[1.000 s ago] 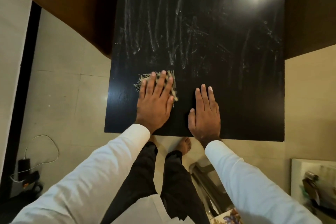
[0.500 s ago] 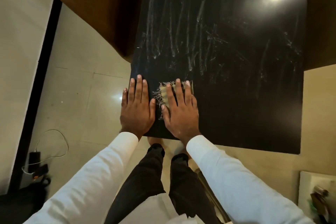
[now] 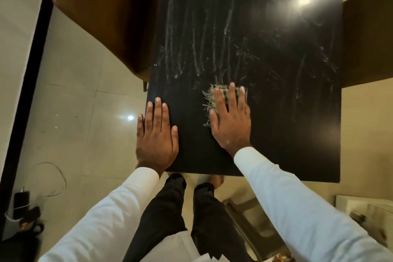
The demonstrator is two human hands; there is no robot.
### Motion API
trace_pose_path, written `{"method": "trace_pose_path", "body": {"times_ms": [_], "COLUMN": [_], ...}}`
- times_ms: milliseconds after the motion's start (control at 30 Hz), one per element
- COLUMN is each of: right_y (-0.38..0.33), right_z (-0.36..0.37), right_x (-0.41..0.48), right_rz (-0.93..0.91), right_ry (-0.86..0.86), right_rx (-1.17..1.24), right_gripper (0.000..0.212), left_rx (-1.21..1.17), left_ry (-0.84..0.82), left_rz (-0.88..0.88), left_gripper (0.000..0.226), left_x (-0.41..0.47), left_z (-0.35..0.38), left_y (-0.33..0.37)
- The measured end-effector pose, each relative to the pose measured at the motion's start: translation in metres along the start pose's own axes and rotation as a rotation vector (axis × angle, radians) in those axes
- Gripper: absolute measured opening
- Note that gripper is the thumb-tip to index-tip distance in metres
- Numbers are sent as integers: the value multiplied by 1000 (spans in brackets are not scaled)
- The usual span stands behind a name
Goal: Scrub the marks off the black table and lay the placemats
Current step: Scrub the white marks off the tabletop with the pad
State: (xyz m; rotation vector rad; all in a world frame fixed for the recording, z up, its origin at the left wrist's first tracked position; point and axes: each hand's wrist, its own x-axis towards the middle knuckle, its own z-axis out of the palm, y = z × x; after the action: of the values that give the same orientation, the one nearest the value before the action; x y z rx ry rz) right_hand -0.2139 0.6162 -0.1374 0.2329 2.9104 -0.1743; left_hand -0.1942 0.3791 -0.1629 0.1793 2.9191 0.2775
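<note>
Both hands lie flat on the black table, fingers straight and slightly spread. The right hand presses palm down on a small frayed checked cloth. The cloth sits on the tabletop a little back from the table's near edge and roughly midway across its width. Loose threads stick out on the thumb side, and the cloth's far edge shows past the fingertips. The left hand holds nothing and rests palm down at the table's near left corner, with its outermost finger at or just over the left edge. Pale streaky marks cover the middle and far part of the table, beyond both hands, and a bright lamp reflection sits toward its far right. A brown chair stands against the table's left side and another brown seat against its right. Below the near edge are the person's black trousers and a bare foot on the pale tiled floor. Left of the table, well apart from it, a white cable loops across the floor.
</note>
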Motion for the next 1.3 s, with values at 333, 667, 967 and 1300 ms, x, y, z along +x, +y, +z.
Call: {"method": "trace_pose_path", "body": {"times_ms": [333, 667, 967, 1300], "right_y": [-21, 100, 91, 168], "right_z": [13, -4, 3, -8], "right_x": [-55, -35, -51, -31], "right_rz": [2, 203, 56, 233], "right_ry": [-19, 38, 6, 71], "right_rx": [44, 13, 67, 58], "right_gripper": [70, 73, 71, 75], "left_rx": [60, 96, 96, 116], "left_ry": [-8, -50, -61, -93], "left_rz": [273, 317, 427, 364], "left_gripper": [75, 76, 75, 78], "left_x": [38, 62, 43, 54], "left_z": [-13, -2, 15, 22], "left_y": [52, 82, 153, 214]}}
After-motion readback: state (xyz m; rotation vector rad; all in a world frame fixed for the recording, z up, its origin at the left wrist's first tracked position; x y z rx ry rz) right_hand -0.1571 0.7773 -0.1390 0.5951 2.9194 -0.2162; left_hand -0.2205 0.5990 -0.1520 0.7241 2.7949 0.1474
